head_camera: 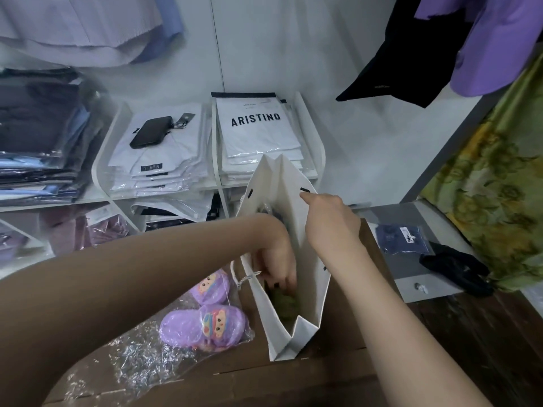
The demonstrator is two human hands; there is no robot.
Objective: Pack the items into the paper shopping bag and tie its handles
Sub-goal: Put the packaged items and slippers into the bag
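A white paper shopping bag (pixel 316 292) stands open on a brown cardboard surface (pixel 343 374). My left hand (pixel 274 259) reaches down inside the bag, fingers on a greenish item (pixel 283 301) at its bottom; whether it grips the item is hidden. My right hand (pixel 329 221) pinches the bag's right wall near the rim, holding it open. A white rope handle (pixel 242 277) hangs outside the bag's left side. A pair of purple children's sandals in clear plastic (pixel 202 321) lies just left of the bag.
White shelves (pixel 164 195) behind hold stacked packaged shirts (pixel 258 133) and a black phone (pixel 151 132). A packaged blue garment (pixel 404 239) and a black cloth (pixel 458 268) lie at right. Dark and purple clothes (pixel 440 45) hang above.
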